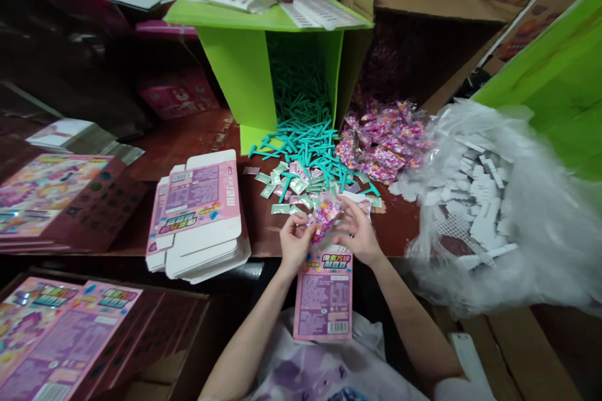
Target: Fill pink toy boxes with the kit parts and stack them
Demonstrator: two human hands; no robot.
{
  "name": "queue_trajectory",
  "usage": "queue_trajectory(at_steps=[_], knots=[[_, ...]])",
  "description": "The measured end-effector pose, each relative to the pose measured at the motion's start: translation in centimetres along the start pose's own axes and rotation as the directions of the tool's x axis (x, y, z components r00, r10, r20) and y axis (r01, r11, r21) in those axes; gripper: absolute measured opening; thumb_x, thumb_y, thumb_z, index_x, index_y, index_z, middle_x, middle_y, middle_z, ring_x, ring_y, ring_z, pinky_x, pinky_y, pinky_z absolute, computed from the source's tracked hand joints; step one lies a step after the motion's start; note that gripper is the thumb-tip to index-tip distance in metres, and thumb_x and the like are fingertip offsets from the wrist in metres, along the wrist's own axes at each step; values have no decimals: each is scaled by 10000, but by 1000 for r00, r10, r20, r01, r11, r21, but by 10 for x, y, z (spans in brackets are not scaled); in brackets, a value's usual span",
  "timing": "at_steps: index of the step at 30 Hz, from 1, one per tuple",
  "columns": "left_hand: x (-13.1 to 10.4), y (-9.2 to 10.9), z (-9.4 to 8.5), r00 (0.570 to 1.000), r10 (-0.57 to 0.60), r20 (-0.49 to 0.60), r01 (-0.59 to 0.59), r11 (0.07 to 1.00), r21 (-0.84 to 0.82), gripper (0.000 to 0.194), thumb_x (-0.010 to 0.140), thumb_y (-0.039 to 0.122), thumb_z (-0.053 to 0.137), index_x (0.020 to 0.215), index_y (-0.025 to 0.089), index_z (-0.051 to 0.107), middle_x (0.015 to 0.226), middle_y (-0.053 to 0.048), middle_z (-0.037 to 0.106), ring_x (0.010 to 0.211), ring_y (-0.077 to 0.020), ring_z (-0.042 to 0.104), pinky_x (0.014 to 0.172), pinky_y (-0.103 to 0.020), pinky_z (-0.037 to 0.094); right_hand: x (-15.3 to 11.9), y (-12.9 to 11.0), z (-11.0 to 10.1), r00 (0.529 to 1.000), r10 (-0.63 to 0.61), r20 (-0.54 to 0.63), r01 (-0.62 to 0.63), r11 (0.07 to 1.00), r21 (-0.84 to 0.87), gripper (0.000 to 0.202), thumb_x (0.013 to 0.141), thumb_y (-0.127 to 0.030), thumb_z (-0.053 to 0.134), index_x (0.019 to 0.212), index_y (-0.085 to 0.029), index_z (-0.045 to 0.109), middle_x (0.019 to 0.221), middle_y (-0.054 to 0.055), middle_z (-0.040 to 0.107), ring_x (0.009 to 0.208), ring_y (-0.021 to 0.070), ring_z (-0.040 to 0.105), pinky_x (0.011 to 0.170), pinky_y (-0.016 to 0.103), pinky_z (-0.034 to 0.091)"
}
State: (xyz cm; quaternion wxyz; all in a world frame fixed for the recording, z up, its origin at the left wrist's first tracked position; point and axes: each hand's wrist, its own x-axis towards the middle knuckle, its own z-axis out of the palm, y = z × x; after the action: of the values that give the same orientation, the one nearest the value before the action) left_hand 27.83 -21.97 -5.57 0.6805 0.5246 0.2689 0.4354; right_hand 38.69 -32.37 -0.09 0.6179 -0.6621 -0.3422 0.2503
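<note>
Between my hands is a small clear bag of pink, purple and orange pieces (pixel 325 216). My left hand (pixel 296 241) pinches its lower left side. My right hand (pixel 360 232) is at the bag's upper right, thumb and fingers curved apart, with the index fingertip near its top edge. Below them an upright pink and purple box (pixel 324 301) rests against my lap, its top partly behind the hands. Just beyond the hands lie small green and pink sachets (pixel 298 185) and a heap of teal hammer-shaped sticks (pixel 305 144).
A green box (pixel 235 69) spills the sticks. Right of it are a pile of filled bags (pixel 385 144) and a plastic sack (pixel 437 250) of white pieces. Flattened cartons (pixel 207 244) are stacked left, with finished-looking boxes (pixel 51 194) farther left and a carton of boxes (pixel 79 338) below.
</note>
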Motion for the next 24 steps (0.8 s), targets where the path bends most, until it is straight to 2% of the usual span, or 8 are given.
queue_trajectory(at_steps=[2, 5, 8, 12, 17, 19, 22, 24], knots=[[-3, 0, 5, 999, 51, -20, -50, 996, 68, 320, 640, 258, 764, 597, 165, 461, 663, 25, 484, 639, -96, 495, 621, -207, 411, 0, 3, 7, 994, 3, -108, -14, 995, -97, 529, 649, -295, 739, 1131, -195, 547, 1017, 67, 643, 857, 188, 644, 722, 295, 550], [-5, -1, 3, 994, 108, -34, -97, 965, 243, 257, 668, 276, 753, 613, 163, 528, 692, 6, 512, 682, -125, 529, 634, -232, 424, 1, 10, 14, 966, -101, -239, 30, 958, -287, 351, 706, -264, 689, 1035, -187, 594, 976, 67, 663, 867, 193, 646, 757, 297, 534], [-10, -4, -13, 975, 216, -46, -173, 876, 451, 144, 743, 287, 686, 742, 171, 601, 845, -38, 562, 843, -170, 556, 733, -276, 443, 2, 16, 10, 956, -214, -201, 105, 888, -447, 306, 770, -245, 617, 1072, -195, 599, 1038, 76, 665, 938, 203, 631, 843, 326, 503], [-38, -17, -41, 945, 313, -94, -179, 738, 651, 233, 726, 289, 692, 873, 177, 549, 928, -47, 502, 913, -195, 515, 821, -336, 434, 4, 20, 1, 987, -119, -106, 59, 890, -453, 273, 751, -258, 634, 1017, -200, 612, 965, 43, 678, 818, 183, 638, 765, 303, 504], [-80, -33, -50, 994, 99, -45, -47, 764, 643, 500, 644, 343, 758, 1036, 178, 496, 1032, -72, 506, 943, -212, 540, 793, -345, 477, 0, 18, 7, 979, 95, 181, -18, 921, -388, 265, 779, -280, 627, 1034, -212, 593, 868, 0, 670, 713, 147, 623, 661, 258, 491], [-86, -33, -50, 1000, 9, -29, 10, 803, 596, 583, 624, 351, 774, 1103, 180, 488, 1087, -88, 530, 948, -213, 568, 780, -339, 495, -2, 14, 13, 972, 51, 231, 70, 871, -486, 264, 802, -288, 619, 1055, -213, 598, 942, 28, 667, 826, 168, 618, 761, 296, 479], [-85, -29, -51, 989, -134, -69, 151, 863, 482, 677, 576, 347, 809, 1138, 186, 467, 1085, -94, 578, 866, -191, 605, 722, -315, 507, -4, 10, 17, 963, -63, 263, 228, 711, -665, 220, 815, -329, 632, 997, -205, 642, 1040, 75, 645, 994, 225, 561, 883, 366, 409], [-82, -26, -54, 972, -226, -66, 234, 892, 387, 742, 543, 329, 830, 1152, 196, 429, 1061, -90, 609, 848, -186, 621, 719, -305, 506, -4, 9, 16, 973, -64, 220, 207, 661, -721, 213, 818, -313, 636, 998, -201, 651, 975, 73, 658, 945, 225, 564, 865, 367, 399]])
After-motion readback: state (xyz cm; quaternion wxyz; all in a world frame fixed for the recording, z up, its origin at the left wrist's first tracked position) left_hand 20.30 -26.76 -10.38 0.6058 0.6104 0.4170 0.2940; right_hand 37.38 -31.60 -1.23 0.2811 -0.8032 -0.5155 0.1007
